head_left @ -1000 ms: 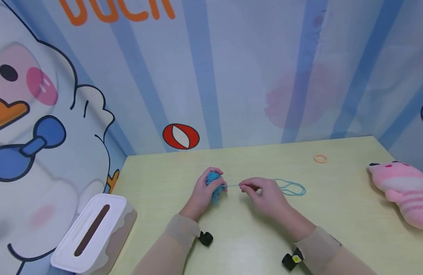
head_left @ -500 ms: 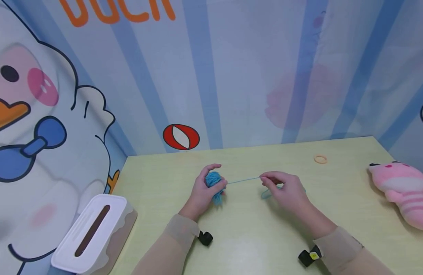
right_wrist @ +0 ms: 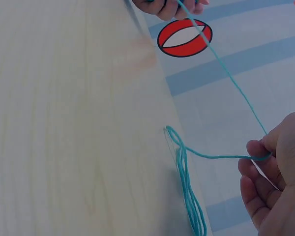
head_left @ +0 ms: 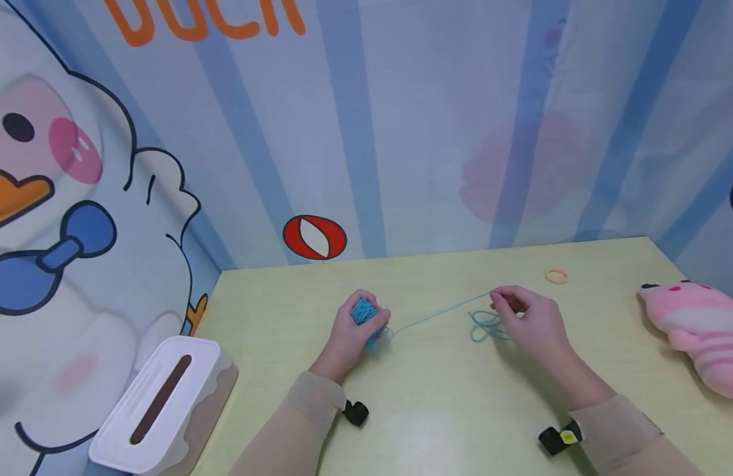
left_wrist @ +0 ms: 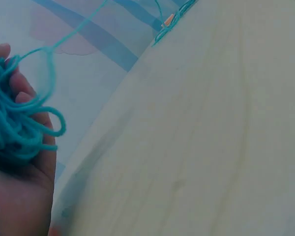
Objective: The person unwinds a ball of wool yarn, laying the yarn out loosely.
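A small ball of blue yarn (head_left: 364,311) sits in my left hand (head_left: 347,337), with the fingers and thumb curled round it. Loose loops of the yarn ball (left_wrist: 19,123) stick out past the fingers in the left wrist view. My right hand (head_left: 534,324) pinches the strand (head_left: 440,311) between thumb and forefinger, off to the right and a little higher. The strand runs from the ball up to that pinch. Below the right fingers, a slack bundle of loose yarn (right_wrist: 187,191) lies on the table, joined to the pinched strand.
An orange ring (head_left: 556,276) lies near the table's back edge. A pink striped plush toy (head_left: 694,317) rests at the right. At the left stands a white-lidded tissue box (head_left: 155,403) with a slot. A printed curtain (head_left: 426,132) hangs behind the table (head_left: 438,410).
My right hand has moved right and slightly away, drawing a longer strand from the ball. The left hand stays in place; its fingers loosened, then closed round the ball again.
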### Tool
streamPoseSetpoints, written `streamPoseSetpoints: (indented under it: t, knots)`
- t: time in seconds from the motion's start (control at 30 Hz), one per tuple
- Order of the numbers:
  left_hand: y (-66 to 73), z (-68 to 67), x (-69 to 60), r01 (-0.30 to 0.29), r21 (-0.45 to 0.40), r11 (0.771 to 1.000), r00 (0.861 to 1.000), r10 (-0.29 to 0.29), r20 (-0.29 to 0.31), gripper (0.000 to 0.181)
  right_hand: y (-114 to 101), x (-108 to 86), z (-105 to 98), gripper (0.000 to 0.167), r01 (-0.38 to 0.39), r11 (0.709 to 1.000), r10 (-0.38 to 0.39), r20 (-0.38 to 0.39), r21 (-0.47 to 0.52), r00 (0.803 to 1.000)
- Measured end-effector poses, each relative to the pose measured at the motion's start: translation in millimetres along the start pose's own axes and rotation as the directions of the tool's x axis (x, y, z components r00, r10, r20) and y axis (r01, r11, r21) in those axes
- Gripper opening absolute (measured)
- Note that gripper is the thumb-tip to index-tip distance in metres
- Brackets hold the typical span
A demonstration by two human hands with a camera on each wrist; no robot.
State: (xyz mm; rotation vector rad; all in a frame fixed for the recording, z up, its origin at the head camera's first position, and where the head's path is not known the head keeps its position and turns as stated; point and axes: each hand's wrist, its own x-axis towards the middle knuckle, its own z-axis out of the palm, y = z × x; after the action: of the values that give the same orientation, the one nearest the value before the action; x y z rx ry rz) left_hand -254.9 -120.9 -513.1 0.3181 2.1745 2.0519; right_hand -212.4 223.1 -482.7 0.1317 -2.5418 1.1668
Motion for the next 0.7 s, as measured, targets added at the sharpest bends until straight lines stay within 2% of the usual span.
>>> streamPoseSetpoints:
  t: [0.13,0.33,0.47,0.6,0.7]
  knots:
    - [1.5,-0.2,0.8,0.003,-0.044,0.999,1.000,-0.003,-0.004,0.046,9.8,-0.3,-10.8,0.026,-0.035,0.999,0.034,-0.025,-0.035,0.999]
    - [3.8,0.7,1.6,0.017,-0.144,0.989,1.000,-0.016,0.011,0.036,24.7,-2.1,-22.1,0.031,-0.122,0.987,0.121,-0.013,-0.107,0.993]
    - [5.1,1.7,1.2,0.033,-0.196,0.980,0.999,-0.026,0.036,0.039,33.8,-1.9,-26.3,0.032,-0.162,0.965,0.175,0.048,-0.208,0.983]
    - [6.0,3.0,0.2,0.024,-0.164,0.986,0.999,-0.015,0.051,0.037,38.2,-1.3,-27.6,0.036,-0.167,0.932,0.224,0.149,-0.322,0.963]
    - [6.2,4.1,-0.2,0.024,-0.151,0.988,0.998,-0.015,0.064,0.035,34.5,-2.5,-23.2,0.041,-0.139,0.921,0.212,0.170,-0.364,0.962]
